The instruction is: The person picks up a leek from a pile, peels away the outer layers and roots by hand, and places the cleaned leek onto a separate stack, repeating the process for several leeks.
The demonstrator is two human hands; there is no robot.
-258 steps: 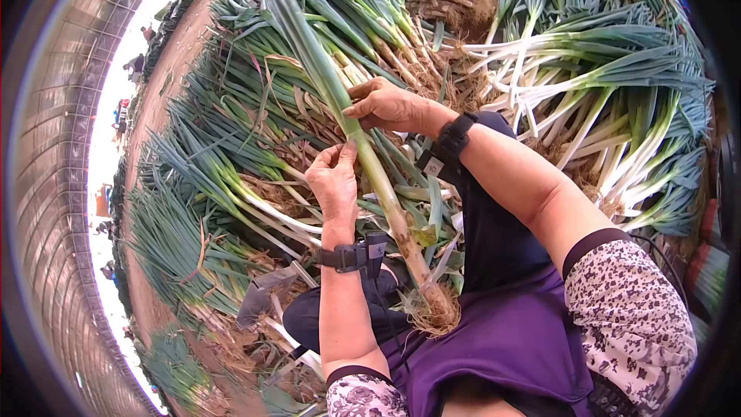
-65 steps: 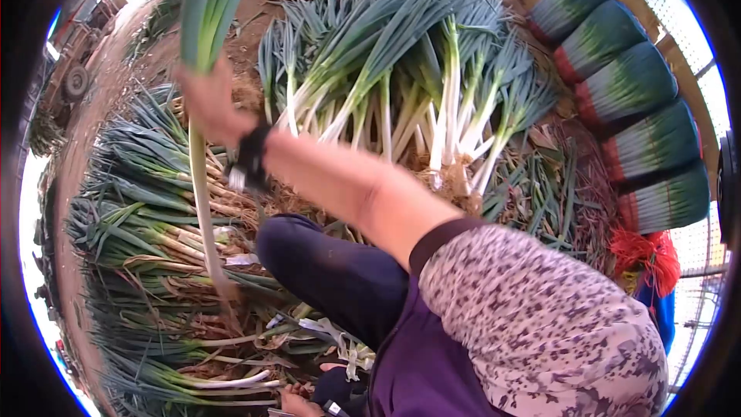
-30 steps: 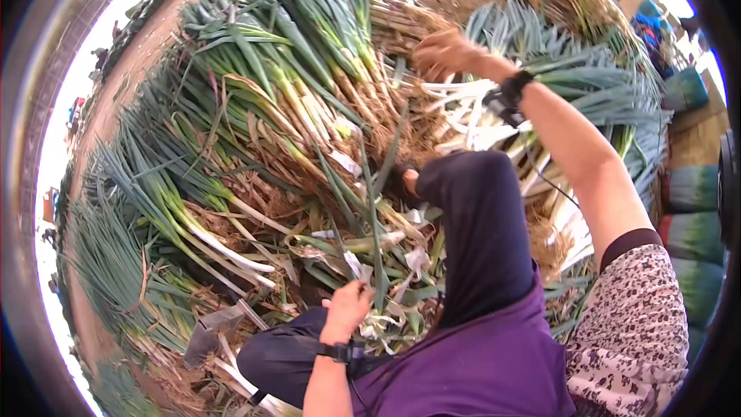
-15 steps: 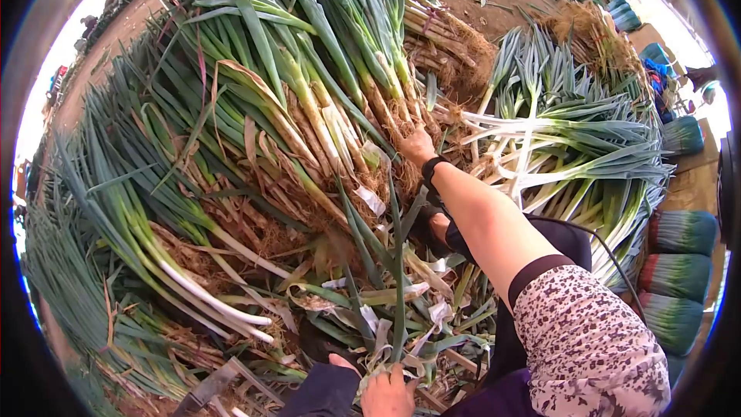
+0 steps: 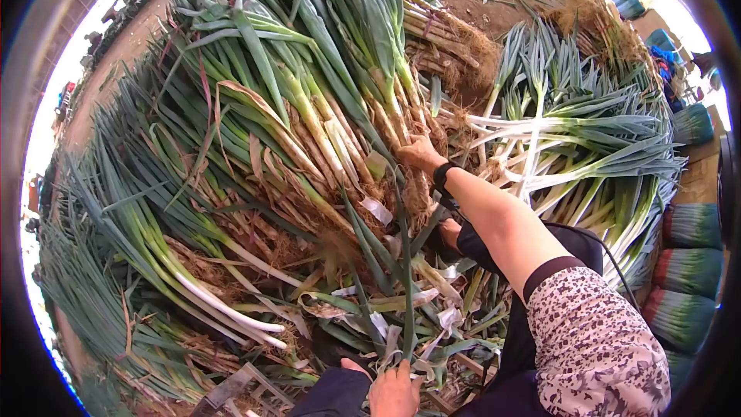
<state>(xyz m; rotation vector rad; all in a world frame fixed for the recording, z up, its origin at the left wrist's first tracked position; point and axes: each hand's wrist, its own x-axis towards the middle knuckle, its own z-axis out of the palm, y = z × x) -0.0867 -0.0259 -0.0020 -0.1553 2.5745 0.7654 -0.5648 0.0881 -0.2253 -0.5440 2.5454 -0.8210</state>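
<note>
My right hand (image 5: 421, 153), with a black band at the wrist, is stretched forward with its fingers closed round the lower stalk of an unpeeled leek (image 5: 394, 112) at the edge of the big pile. Its fingertips are partly hidden. Close to my body, my left hand (image 5: 394, 392) is curled round the base of a long green leek leaf (image 5: 408, 293) that points away from me. Pale peelings (image 5: 392, 340) lie against its fingers. Left of it, several peeled leeks with white shafts (image 5: 224, 305) rest on the pile.
Trimmed leeks (image 5: 587, 127) are stacked at the right, with bundled leeks (image 5: 689, 270) along the far right edge. Leaf scraps (image 5: 432, 305) litter the ground around my foot (image 5: 450, 232). A dark cable (image 5: 610, 255) runs past my knee.
The view has shifted a little, so the scene sits slightly further right. My right hand stays at the leek stalks, its wrist turned slightly; my left hand keeps hold of the leaf.
</note>
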